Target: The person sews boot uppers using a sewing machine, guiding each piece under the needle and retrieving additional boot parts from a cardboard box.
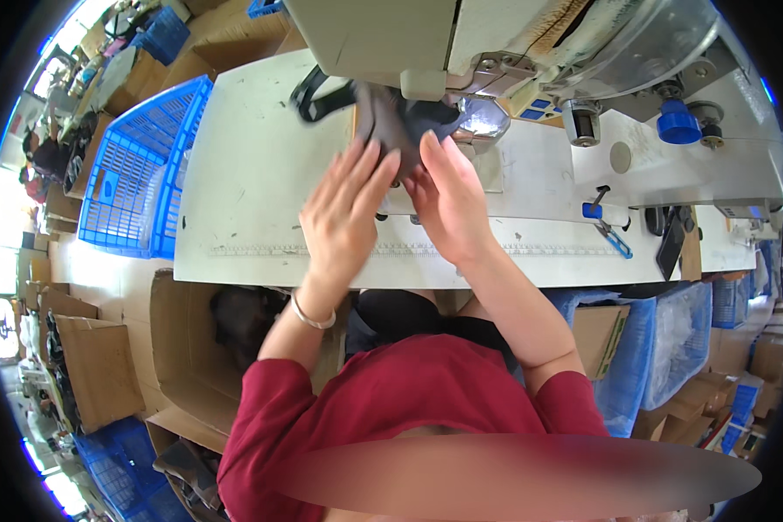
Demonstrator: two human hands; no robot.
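A dark brown, leather-like piece (386, 130) with black straps (322, 103) at its left lies under the sewing machine's head (383, 39). My right hand (451, 198) grips its near right edge, thumb on top and the other fingers partly hidden beneath. The fingers of my left hand (344, 209) are stretched out, their tips lying against the piece's near left side; its thumb is hidden. The needle area is covered by the machine head, so I cannot see what touches the piece there.
A ruler strip (261, 250) runs along the white table (244, 174). Blue-handled snips (616, 241) and a black phone-like object (670, 244) lie at right. A blue crate (135, 178) stands left of the table. An open cardboard box (178, 348) with dark pieces sits below.
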